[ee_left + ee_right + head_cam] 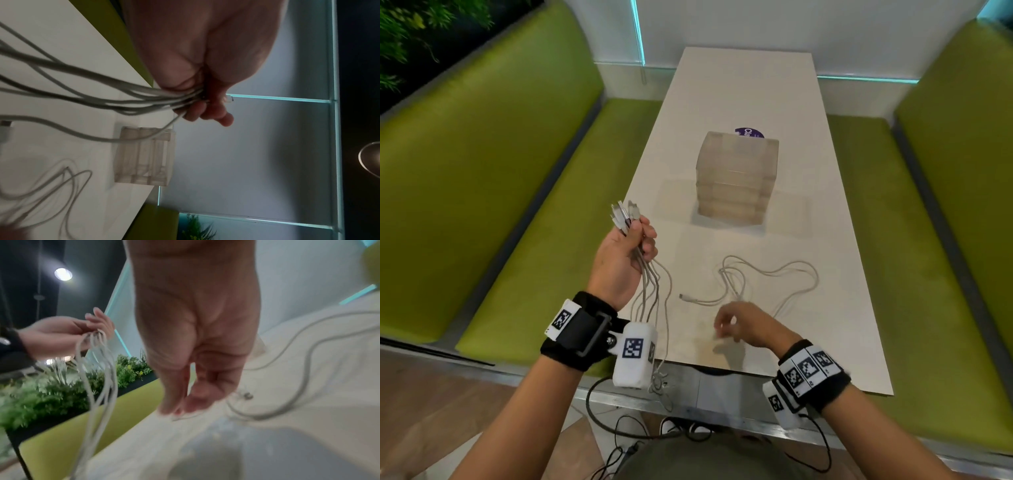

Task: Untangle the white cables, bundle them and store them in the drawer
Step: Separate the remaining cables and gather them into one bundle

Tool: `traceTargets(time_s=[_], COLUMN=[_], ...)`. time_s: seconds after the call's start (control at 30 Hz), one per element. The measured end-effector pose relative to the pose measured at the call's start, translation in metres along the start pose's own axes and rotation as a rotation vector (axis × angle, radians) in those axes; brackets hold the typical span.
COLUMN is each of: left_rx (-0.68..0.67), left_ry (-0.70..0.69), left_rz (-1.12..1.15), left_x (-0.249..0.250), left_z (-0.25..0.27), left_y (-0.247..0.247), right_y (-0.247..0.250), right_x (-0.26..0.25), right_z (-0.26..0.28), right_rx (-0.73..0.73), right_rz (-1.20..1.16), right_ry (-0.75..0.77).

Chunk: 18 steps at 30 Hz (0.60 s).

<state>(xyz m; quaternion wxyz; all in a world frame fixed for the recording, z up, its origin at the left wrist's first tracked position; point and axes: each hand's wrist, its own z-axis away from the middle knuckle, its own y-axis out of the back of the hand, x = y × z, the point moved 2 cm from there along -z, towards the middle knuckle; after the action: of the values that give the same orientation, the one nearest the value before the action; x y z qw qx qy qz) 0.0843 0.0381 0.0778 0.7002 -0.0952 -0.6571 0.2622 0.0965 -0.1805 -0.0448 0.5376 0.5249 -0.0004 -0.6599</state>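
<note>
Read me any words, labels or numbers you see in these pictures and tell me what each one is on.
"Cla": white letters on the purple round sticker on the table; the rest is hidden behind the translucent drawer unit.
Black-and-white square code markers on the wristbands of the left hand and right hand: patterns only, no readable text.
Wrist views: no text to read.

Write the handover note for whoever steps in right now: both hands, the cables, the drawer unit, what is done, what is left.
Left hand: grips a bunch of white cables near their plugs; their tails hang past the table edge.
Right hand: low over the table, fingers curled; whether they pinch anything is too blurred to tell.
One loose cable lies in loops on the table.
Drawer unit: behind it, drawers closed.
Done: several cables gathered.
Left: collect the loose one, bundle, store in a drawer.
</note>
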Motion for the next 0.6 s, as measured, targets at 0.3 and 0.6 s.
traceTargets(time_s=[0.3, 0.6], left_rx=[0.016, 0.043], left_ry=[0.187, 0.2], left_rz=[0.052, -0.113], left_x=[-0.035, -0.06], left_z=[0.01, 0.003], left_y=[0.006, -0.005], right_y=[-0.003, 0.026], right_x=[-0.007, -0.074], right_z=[-0.035, 0.006], right_rx=[0.293, 0.601], right_rz=[0.344, -0.545], right_ry=[0.013, 0.275])
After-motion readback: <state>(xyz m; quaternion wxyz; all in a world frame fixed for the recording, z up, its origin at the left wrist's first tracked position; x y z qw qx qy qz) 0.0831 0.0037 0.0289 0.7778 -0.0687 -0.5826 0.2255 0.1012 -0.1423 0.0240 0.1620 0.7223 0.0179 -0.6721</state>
